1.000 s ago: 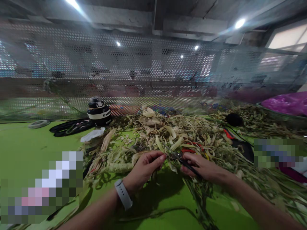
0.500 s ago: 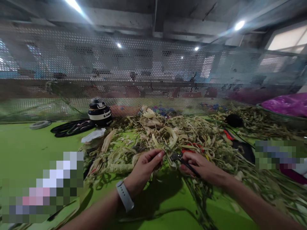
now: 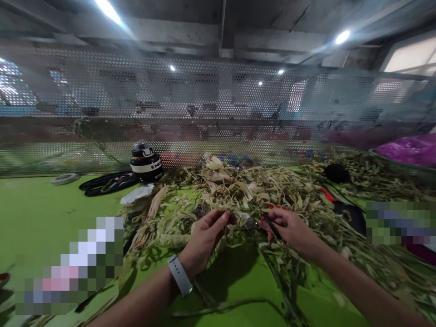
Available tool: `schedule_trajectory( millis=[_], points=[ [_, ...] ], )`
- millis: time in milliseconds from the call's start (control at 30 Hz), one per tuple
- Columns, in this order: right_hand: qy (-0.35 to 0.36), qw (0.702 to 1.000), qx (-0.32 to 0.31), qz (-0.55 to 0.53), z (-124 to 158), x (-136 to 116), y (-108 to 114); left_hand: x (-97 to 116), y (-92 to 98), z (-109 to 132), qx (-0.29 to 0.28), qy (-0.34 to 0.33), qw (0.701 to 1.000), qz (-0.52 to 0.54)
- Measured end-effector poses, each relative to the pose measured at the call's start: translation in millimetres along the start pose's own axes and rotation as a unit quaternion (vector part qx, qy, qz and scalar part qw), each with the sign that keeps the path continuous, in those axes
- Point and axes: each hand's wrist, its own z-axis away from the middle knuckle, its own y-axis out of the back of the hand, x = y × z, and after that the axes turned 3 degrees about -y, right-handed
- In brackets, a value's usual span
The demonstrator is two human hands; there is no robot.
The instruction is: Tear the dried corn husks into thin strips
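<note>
My left hand (image 3: 206, 238), with a white watch band (image 3: 180, 275) on the wrist, pinches a thin strip of dried plant stalk (image 3: 235, 221) at the front of a pile of dried leaves and stalks (image 3: 245, 190). Close to its right, my right hand (image 3: 289, 229) is closed round the dark handles of a small pair of scissors (image 3: 264, 222). The metal blades point left at the pinched strip. Both hands hover just above the green table (image 3: 51, 209).
A black and white jug (image 3: 146, 162) stands at the back left beside black straps (image 3: 105, 182) and a roll of tape (image 3: 64, 178). A perforated metal screen (image 3: 218, 109) closes the far side. At the right sits a tub with purple material (image 3: 407, 152).
Both hands have shifted slightly up and away, staying together on the strip. The scissors' handles now tilt more upright in my right hand.
</note>
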Motion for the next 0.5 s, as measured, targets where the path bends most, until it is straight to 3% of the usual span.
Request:
schedule_trajectory(
  millis=[167,500],
  points=[
    [-0.006,1.000,-0.016,0.018,1.4,-2.4,-0.7,5.0,1.7,-5.8,0.062,0.006,0.992,0.114],
    [-0.010,0.992,-0.031,0.121,-2.3,12.8,-1.7,12.6,5.9,-12.2,0.068,0.001,0.981,0.180]
  ],
)
